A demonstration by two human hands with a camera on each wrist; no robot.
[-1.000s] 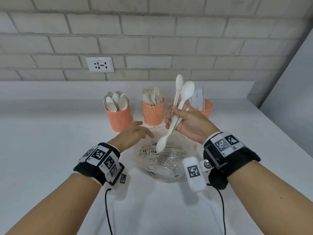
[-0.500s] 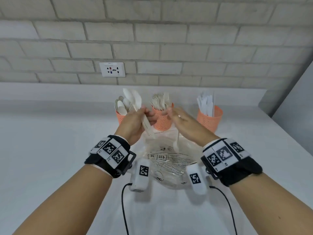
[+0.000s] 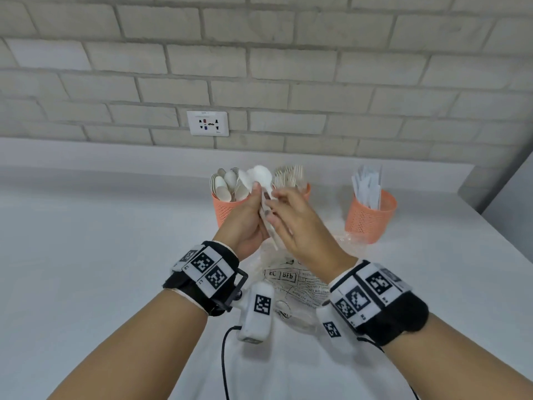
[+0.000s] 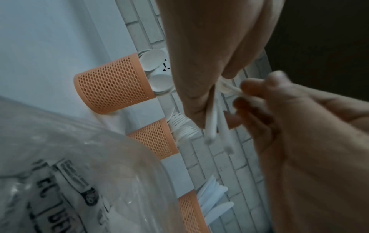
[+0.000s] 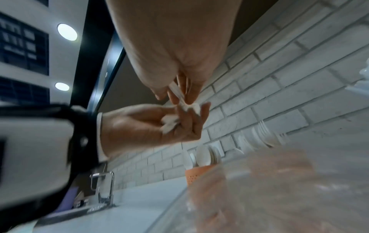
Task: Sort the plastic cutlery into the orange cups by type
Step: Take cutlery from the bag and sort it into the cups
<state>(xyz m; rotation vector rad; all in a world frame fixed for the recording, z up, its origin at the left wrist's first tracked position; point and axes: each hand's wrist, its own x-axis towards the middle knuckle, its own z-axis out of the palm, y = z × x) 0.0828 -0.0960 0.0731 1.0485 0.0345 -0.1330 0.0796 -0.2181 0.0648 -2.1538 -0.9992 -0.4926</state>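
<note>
Three orange mesh cups stand in a row by the wall: the spoon cup (image 3: 227,210) (image 4: 113,85), the fork cup (image 3: 306,189) (image 4: 155,138) mostly behind my hands, and the knife cup (image 3: 370,217) (image 4: 189,212). My left hand (image 3: 248,223) (image 5: 149,124) grips a bunch of white plastic spoons (image 3: 261,176) (image 4: 212,121), bowls up, just in front of the spoon cup. My right hand (image 3: 291,215) (image 4: 279,110) pinches one spoon handle (image 5: 176,93) in that bunch.
A crumpled clear plastic bag (image 3: 300,287) (image 4: 69,165) with printed text lies on the white counter (image 3: 101,255) under my hands. A wall socket (image 3: 207,123) sits in the brick wall behind the cups. A tap (image 5: 103,186) shows far left.
The spoons have gone from my right hand into my left. Both hands have moved left and back, up to the spoon cup, and my right hand now pinches one handle.
</note>
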